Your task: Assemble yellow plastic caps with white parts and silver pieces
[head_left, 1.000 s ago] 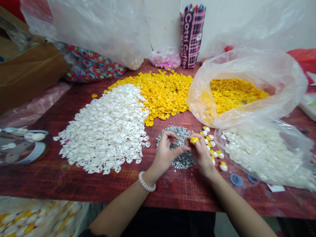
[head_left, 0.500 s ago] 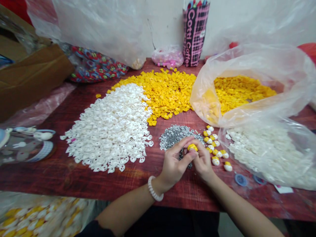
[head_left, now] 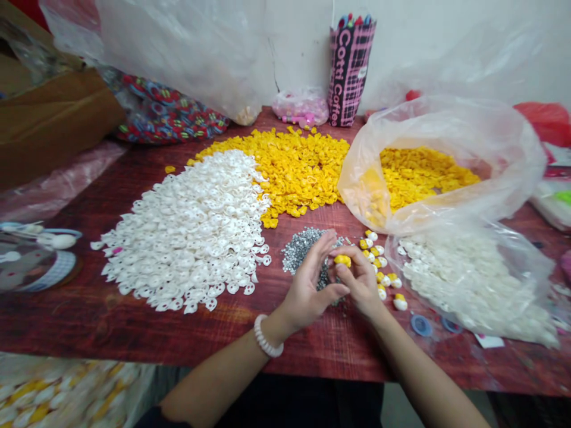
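Note:
My right hand (head_left: pixel 359 279) pinches a small yellow plastic piece (head_left: pixel 342 260) between thumb and fingertips; any white part on it is hidden. Beside it my left hand (head_left: pixel 310 282) is open, its fingers stretched upward and thumb apart, close to the piece. Under and behind both hands lies a heap of small silver-grey bits (head_left: pixel 298 246). Just right of my right hand are several small yellow-and-white assembled pieces (head_left: pixel 400 302). To the left spreads a large pile of white plastic pieces (head_left: pixel 191 232), and behind it a pile of yellow pieces (head_left: pixel 307 172).
A clear plastic bag (head_left: pixel 446 113) with yellow pieces lies open at the right, near a bag of white pieces (head_left: pixel 482 279). Blue round caps (head_left: pixel 421 325) lie near the front. A plaid paper bag (head_left: pixel 351 71) stands by the wall. At the left are a cardboard box (head_left: pixel 57 113) and a clear container (head_left: pixel 40 261).
My left hand has opened and drawn slightly away from the yellow piece, which stays in my right hand. The camera view has shifted a little.

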`<action>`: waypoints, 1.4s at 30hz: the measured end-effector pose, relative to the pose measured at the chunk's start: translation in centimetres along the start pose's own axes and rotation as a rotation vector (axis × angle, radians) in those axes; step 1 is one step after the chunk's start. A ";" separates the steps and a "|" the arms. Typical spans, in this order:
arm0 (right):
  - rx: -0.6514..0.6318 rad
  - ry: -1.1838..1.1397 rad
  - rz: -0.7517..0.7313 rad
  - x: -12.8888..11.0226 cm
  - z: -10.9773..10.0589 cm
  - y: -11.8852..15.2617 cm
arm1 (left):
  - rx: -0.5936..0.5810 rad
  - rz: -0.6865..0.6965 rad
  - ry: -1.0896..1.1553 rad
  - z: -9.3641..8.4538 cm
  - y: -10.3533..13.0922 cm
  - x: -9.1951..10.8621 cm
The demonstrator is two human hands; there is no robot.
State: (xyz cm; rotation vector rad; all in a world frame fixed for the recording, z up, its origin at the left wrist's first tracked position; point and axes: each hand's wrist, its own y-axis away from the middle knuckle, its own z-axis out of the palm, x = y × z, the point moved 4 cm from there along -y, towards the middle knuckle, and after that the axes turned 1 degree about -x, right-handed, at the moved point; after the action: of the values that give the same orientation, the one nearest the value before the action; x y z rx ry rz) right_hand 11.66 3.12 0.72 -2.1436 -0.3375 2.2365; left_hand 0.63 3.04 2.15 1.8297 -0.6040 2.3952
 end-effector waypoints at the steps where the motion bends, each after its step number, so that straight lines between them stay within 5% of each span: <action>1: 0.012 -0.033 0.011 0.2 -0.4 -0.3 | 0.066 0.029 -0.037 -0.7 -0.4 0.1; 4: 0.110 -0.088 0.041 0.4 -1.8 -1.2 | 0.393 0.044 -0.363 -4.5 -1.8 0.8; 6: 0.178 -0.121 0.064 0.4 -2.7 -1.7 | 0.471 0.038 -0.728 -7.1 -2.6 2.0; 11: 0.119 -0.140 0.085 0.0 -3.8 -2.0 | 0.203 -0.137 -1.510 -11.5 -2.5 4.2; 16: 0.031 -0.107 0.092 0.2 -3.5 -1.8 | -0.011 -0.176 -1.679 -11.9 -1.0 3.0; 21: 0.025 -0.152 0.091 -0.3 -3.0 -1.6 | -0.080 -0.151 -1.626 -12.0 -1.4 1.5; 25: 0.081 -0.052 -0.060 -1.1 -3.2 -1.4 | 0.015 -0.085 -1.460 -11.4 -2.0 2.3; 29: 0.113 0.103 -0.181 -1.5 -3.0 -1.0 | 0.243 -0.080 -0.899 -8.6 -2.5 2.4; 33: 0.164 0.255 -0.277 -1.5 -2.9 -0.6 | 0.207 -0.190 -0.375 -4.0 -3.1 0.1; 37: 0.167 0.578 -0.438 -1.9 -2.8 -0.3 | 0.238 -0.166 -0.256 -1.7 -3.0 -1.2; 42: 0.189 0.761 -0.544 -2.2 -2.6 -0.4 | 0.232 -0.190 -0.036 -1.0 -2.2 -1.8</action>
State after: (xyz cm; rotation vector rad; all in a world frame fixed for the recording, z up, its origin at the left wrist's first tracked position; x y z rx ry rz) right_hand 14.35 3.47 2.91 -2.2397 -0.5472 1.0402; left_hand 0.86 5.77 0.82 1.9199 -0.1491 2.3940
